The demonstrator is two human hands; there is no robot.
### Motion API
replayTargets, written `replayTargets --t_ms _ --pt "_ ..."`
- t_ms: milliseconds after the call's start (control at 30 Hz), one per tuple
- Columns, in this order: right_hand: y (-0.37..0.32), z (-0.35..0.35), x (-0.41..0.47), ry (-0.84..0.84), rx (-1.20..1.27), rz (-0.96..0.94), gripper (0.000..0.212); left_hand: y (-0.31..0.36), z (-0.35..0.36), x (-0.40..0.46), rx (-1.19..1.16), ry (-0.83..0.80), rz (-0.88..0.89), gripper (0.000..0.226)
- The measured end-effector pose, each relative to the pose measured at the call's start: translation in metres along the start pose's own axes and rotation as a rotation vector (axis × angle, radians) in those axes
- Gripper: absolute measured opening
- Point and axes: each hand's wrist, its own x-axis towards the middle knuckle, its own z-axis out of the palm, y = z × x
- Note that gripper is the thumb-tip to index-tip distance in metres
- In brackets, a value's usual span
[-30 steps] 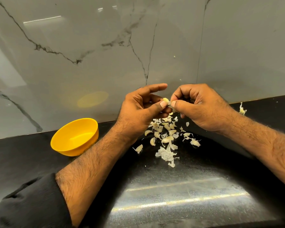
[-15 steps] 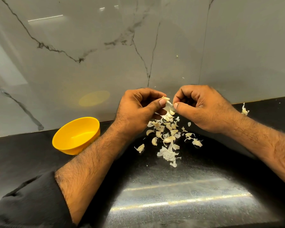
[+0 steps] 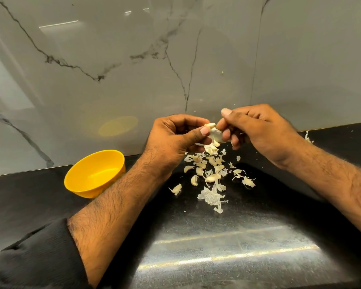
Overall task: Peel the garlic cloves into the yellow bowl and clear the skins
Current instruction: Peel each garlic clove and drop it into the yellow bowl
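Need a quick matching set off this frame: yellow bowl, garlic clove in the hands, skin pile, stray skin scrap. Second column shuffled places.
Things:
1. yellow bowl
2. garlic clove
3. skin pile
4. stray skin scrap

Places:
A. on the counter, below the hands
B. far right, by the wall
C. pinched between left hand and right hand
D. left of the left forearm

Pairs: 1-D, 2-C, 3-A, 4-B

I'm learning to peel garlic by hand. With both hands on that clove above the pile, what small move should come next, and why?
Probably pull the loosened skin away with the right hand and let it drop. The left hand pinches the clove, whose top already looks bare, while the skin hangs below it over the pile of cloves and skins. The yellow bowl looks empty.
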Motion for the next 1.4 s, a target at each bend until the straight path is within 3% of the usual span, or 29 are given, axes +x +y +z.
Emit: replayTargets --t_ms 67,133,233,467,600,733,1400 --pt "0.0009 0.0001 -0.0007 -0.042 -0.006 -0.01 0.038 -0.0005 0.0007 -0.0003 0.034 0.005 0.016 0.02" --pt "0.0029 -0.0003 -0.0004 -0.062 -0.062 -0.03 0.028 -0.0008 0.0009 -0.0005 0.058 0.001 0.024 0.02" --pt "0.0073 -0.0019 0.0017 -0.059 -0.076 -0.056 0.013 -0.0017 0.0006 0.0 0.045 -0.01 0.023 0.019" --pt "0.0068 -0.0025 0.0021 -0.011 -0.171 -0.11 0.004 -0.003 0.0033 0.0 0.025 -0.041 -0.023 0.023" --pt "0.0055 -0.0058 0.0014 0.03 -0.308 -0.108 0.022 -0.0031 0.0029 0.0008 0.021 -0.05 -0.044 0.028" --pt "0.002 -0.0055 0.0003 0.049 -0.251 -0.118 0.004 -0.0031 0.0035 0.0005 0.018 -0.049 -0.047 0.025" --pt "0.0034 -0.0009 0.0 0.004 -0.108 -0.075 0.009 -0.0002 0.0075 -0.0053 0.197 0.043 0.16 0.018"
